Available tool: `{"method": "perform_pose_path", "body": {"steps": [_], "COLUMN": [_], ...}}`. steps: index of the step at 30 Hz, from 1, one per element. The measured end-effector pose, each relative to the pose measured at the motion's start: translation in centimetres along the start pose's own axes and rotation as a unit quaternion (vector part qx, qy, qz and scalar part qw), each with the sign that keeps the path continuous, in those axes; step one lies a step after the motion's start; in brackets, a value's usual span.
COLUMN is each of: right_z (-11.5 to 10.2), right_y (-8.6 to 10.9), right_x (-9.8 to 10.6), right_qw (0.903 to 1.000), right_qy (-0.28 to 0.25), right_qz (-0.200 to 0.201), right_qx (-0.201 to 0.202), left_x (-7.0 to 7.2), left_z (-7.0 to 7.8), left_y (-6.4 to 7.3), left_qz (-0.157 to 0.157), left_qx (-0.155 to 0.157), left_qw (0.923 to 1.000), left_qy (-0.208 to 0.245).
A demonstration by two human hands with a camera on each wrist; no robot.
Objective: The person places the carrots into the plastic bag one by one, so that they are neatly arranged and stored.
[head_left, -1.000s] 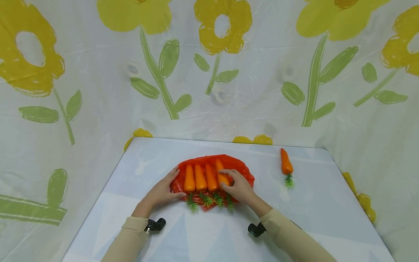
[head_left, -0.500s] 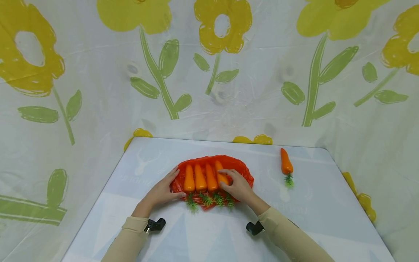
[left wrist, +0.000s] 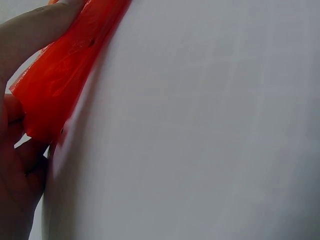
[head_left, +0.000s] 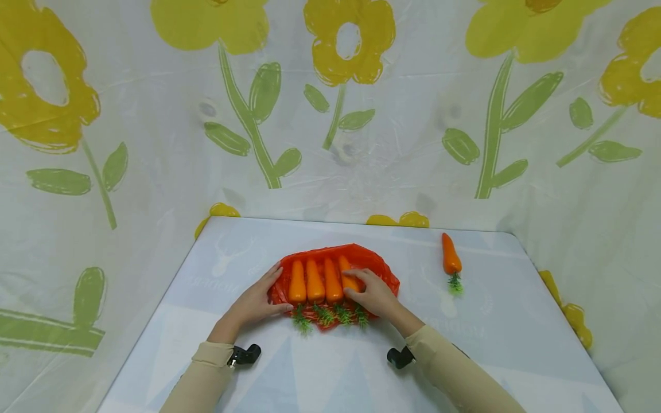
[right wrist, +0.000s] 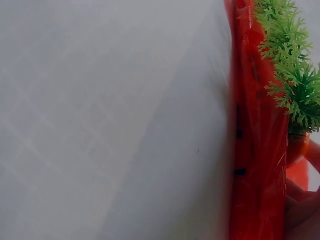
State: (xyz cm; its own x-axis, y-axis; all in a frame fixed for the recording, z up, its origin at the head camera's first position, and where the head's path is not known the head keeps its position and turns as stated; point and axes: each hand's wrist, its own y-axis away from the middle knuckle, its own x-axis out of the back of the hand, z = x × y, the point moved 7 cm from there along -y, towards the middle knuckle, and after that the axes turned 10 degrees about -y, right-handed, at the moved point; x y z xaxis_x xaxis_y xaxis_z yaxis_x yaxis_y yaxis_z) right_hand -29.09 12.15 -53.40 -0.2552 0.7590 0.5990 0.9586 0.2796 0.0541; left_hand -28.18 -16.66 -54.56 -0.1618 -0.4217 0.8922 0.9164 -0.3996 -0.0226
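In the head view, several toy carrots [head_left: 315,284] with green leafy tops lie side by side on a crumpled red plastic bag [head_left: 376,263]. My left hand [head_left: 252,302] holds the bag's left edge, fingers along the far side and thumb near the front. The left wrist view shows that thumb [left wrist: 42,32] against the red plastic. My right hand [head_left: 378,295] pinches the rightmost carrot [head_left: 349,281], thumb in front and fingers behind, hiding part of it. Leafy tops [right wrist: 295,75] hang over the bag's rim in the right wrist view.
One more toy carrot [head_left: 451,258] lies alone at the back right of the pale table [head_left: 289,373]. A cloth [head_left: 397,155] printed with yellow flowers hangs behind the table and at its sides. A small black wrist camera is strapped to each forearm.
My right forearm has shifted very slightly to the left. Both hands keep their places on the bag and the carrot.
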Motion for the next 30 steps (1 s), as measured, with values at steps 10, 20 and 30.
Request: {"method": "perform_pose_path", "body": {"steps": [10,20,30], "right_z": [-0.11,-0.36,-0.69], "right_y": [-0.06,0.31,0.72], "right_x": [-0.15,0.13,0.64], "right_qw": [0.9996,0.9997,0.9999], "right_qy": [0.018,0.018,0.006], "right_qz": [-0.017,-0.015,-0.002], "right_qx": [0.01,-0.001,0.012], "left_x": [0.17,0.19,-0.01], "left_z": [0.21,0.25,-0.13], "left_y": [0.1,0.12,0.04], "left_qz": [0.003,0.002,0.014], "left_qx": [-0.001,0.002,-0.013], "left_qw": [1.0,1.0,0.9998], "left_qy": [0.009,0.007,0.002]}}
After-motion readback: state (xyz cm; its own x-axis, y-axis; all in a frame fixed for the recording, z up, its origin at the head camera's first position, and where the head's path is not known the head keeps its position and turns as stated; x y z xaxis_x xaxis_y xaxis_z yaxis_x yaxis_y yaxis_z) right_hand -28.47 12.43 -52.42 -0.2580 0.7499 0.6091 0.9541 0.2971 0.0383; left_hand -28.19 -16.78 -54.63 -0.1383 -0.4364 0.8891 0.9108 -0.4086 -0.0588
